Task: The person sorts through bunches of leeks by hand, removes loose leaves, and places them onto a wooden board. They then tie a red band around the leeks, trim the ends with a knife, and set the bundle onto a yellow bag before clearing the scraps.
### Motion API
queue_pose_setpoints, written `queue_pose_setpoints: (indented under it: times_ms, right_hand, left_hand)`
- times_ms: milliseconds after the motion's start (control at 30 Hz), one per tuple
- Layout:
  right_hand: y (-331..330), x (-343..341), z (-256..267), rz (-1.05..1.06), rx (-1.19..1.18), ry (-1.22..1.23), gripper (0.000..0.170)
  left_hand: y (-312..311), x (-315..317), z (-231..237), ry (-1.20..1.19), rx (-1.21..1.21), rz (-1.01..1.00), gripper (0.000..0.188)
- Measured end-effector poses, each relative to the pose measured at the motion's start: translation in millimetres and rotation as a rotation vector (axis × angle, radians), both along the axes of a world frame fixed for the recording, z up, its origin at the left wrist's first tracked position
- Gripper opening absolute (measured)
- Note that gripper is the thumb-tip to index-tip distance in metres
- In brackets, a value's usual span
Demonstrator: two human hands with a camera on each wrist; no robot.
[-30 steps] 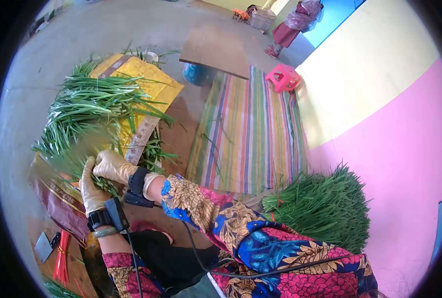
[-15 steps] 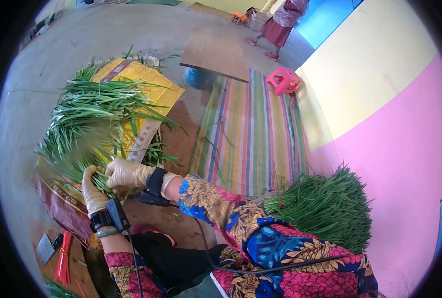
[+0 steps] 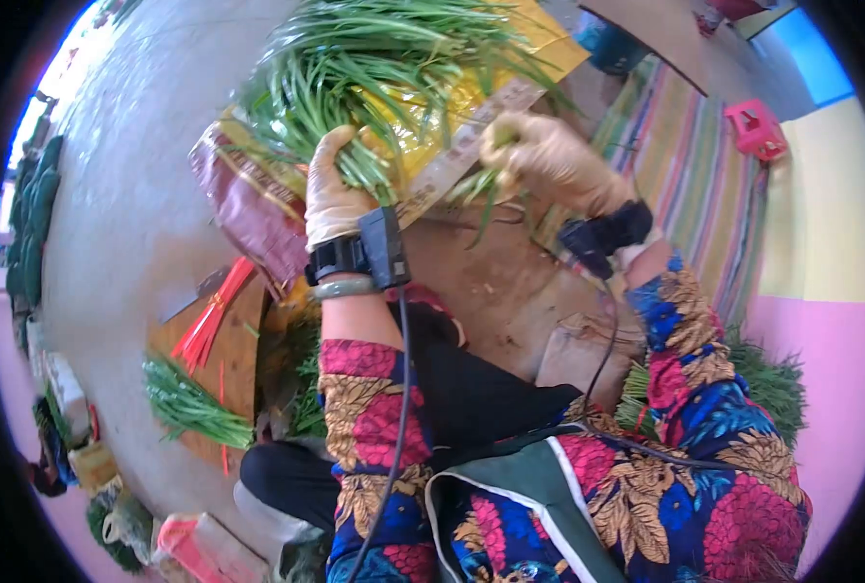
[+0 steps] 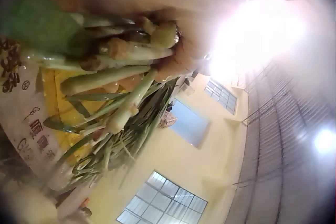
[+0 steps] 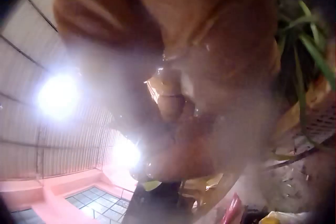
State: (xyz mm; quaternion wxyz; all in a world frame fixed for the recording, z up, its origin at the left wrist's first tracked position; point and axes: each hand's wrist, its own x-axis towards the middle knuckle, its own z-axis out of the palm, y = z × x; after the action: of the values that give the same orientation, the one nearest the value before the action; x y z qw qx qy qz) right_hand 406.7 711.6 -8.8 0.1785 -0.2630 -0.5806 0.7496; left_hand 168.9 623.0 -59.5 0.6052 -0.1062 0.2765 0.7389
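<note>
Both hands wear pale gloves. The left hand [image 3: 335, 199] grips the stem ends of a bunch of garlic chives [image 3: 364, 167], its thumb pointing up along them. In the left wrist view, the pale cut ends [image 4: 123, 79] stick out beside the blurred glove. The heap of chives [image 3: 374, 58] spreads beyond this hand over a yellow sack [image 3: 442, 121]. To the right, the right hand [image 3: 563, 170] is apart from the bunch with its fingers curled, pinching a few loose leaves [image 3: 476, 185] that hang below. In the right wrist view, the glove hides most of what it holds.
A wooden board [image 3: 165, 340] at the left bears red ties [image 3: 209, 316] and a small chive bunch [image 3: 194, 403]. A maroon sack [image 3: 248, 199] lies beside the left hand. Right of the hands are a striped cloth [image 3: 680, 165], a pink stool [image 3: 755, 131] and more tied greens [image 3: 767, 389].
The head view has swung left and down. The right hand has drawn away from the left to the right, carrying loose leaves. The left hand keeps its grip on the chives.
</note>
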Motion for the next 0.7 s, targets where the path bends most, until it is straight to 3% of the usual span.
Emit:
queue_pose_setpoints:
  times_ms: [67,200,333,367,467,633,700]
  right_hand:
    - [13,1,-1,-0.093,-0.026,0.049,0.011]
    - [19,-16,-4,0.004,0.091,-0.129,0.014]
    - [-4,-38,9,0.071,0.124,-0.182,0.015]
    - [-8,-42,12,0.094,0.01,-0.171,0.016]
    - [-7,-62,4,0.122,0.324,-0.243,0.018]
    - [-2,-98,-11,0.263,0.89,-0.535,0.042]
    - [-5,-104,-22,0.226,0.825,-0.525,0.042]
  left_hand:
    - [-1,-13,-5,-0.033,-0.004,0.02,0.022]
    - [-17,-29,-10,-0.14,0.185,-0.067,0.032]
    - [-20,-21,2,-0.166,0.248,-0.09,0.031]
    - [-21,-18,5,-0.159,0.233,-0.074,0.032]
    - [-21,-20,4,-0.159,0.247,-0.09,0.033]
    - [-23,-10,13,-0.14,0.276,-0.079,0.034]
    - [-23,-9,14,-0.139,0.273,-0.06,0.033]
